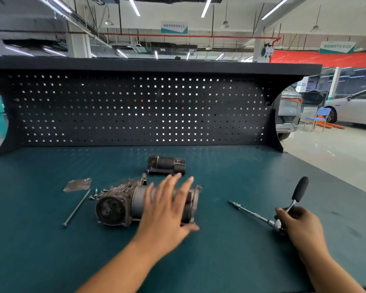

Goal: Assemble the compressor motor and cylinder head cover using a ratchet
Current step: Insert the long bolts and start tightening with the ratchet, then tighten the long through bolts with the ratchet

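The grey compressor body (118, 205) lies on its side on the green bench, its round cylinder end facing me. My left hand (167, 206) hovers over its right half with fingers spread, holding nothing; whether it touches the metal is unclear. The black motor (166, 165) lies behind the compressor. A flat metal cover plate (77, 184) rests at the left, with a long bolt (76, 208) and small screws (93, 195) beside it. My right hand (298, 224) grips the ratchet (283, 216) near its head, its black handle pointing up and its extension bar pointing left.
A dark pegboard (135, 108) walls off the back of the green bench (220, 261). The bench's right edge runs diagonally past my right hand. Cars and a blue chair (319, 119) stand on the workshop floor beyond, at the right.
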A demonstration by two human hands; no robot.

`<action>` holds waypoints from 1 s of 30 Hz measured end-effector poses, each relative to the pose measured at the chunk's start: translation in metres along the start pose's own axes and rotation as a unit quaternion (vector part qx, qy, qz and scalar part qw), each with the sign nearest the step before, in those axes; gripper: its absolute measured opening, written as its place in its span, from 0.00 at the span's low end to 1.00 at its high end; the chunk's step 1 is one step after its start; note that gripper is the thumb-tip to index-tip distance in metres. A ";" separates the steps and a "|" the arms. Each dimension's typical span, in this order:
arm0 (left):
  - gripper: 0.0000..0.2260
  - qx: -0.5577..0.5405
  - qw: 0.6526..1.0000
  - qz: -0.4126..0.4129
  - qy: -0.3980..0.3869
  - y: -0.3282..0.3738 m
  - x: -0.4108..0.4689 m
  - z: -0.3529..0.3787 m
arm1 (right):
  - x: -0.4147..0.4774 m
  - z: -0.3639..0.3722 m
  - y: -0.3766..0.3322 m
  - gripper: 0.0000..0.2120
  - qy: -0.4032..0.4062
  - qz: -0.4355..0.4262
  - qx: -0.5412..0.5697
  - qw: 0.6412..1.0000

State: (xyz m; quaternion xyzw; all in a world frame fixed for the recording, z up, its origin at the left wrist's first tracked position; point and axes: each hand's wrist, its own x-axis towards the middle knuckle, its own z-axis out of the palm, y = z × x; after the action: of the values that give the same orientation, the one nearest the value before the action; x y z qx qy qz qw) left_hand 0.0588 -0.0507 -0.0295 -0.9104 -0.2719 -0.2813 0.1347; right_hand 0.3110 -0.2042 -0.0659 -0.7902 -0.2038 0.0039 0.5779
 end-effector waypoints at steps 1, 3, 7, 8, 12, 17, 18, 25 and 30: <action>0.51 0.025 0.998 -0.042 -0.028 -0.019 -0.004 -0.002 | -0.001 0.001 -0.001 0.08 -0.005 0.004 -0.013 1.000; 0.49 0.066 0.991 -0.097 -0.060 -0.048 -0.016 -0.007 | -0.005 0.004 -0.003 0.08 0.000 0.007 -0.041 0.999; 0.50 0.003 0.977 -0.207 -0.046 -0.080 -0.039 -0.016 | -0.009 0.009 -0.009 0.11 0.011 0.017 -0.082 0.996; 0.50 -0.040 0.970 -0.240 -0.028 -0.086 -0.042 -0.013 | -0.009 0.010 -0.010 0.13 0.007 0.028 -0.092 0.995; 0.51 -0.320 0.870 -0.373 0.043 -0.100 -0.046 0.002 | -0.009 0.013 -0.017 0.17 -0.025 0.044 -0.139 0.989; 0.50 -0.404 0.825 -0.390 0.063 -0.104 -0.045 0.020 | -0.023 0.024 -0.034 0.37 0.008 -0.037 -0.245 0.969; 0.49 -0.400 0.825 -0.394 0.065 -0.104 -0.044 0.021 | -0.031 0.029 -0.043 0.37 0.005 -0.104 -0.220 0.970; 0.54 -0.169 0.918 -0.356 0.045 -0.088 -0.043 0.010 | -0.047 0.104 -0.076 0.55 -0.435 -0.150 -0.089 0.883; 0.53 0.006 0.996 -0.086 -0.026 -0.066 -0.026 0.001 | -0.042 0.130 -0.070 0.52 -0.456 -0.133 0.040 0.879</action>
State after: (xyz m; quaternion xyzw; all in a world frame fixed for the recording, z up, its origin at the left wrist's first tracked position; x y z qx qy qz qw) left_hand 0.0036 -0.0079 -0.0392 -0.8897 -0.3546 -0.2663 0.1080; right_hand 0.2189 -0.0821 -0.0544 -0.6426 -0.5474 0.2955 0.4474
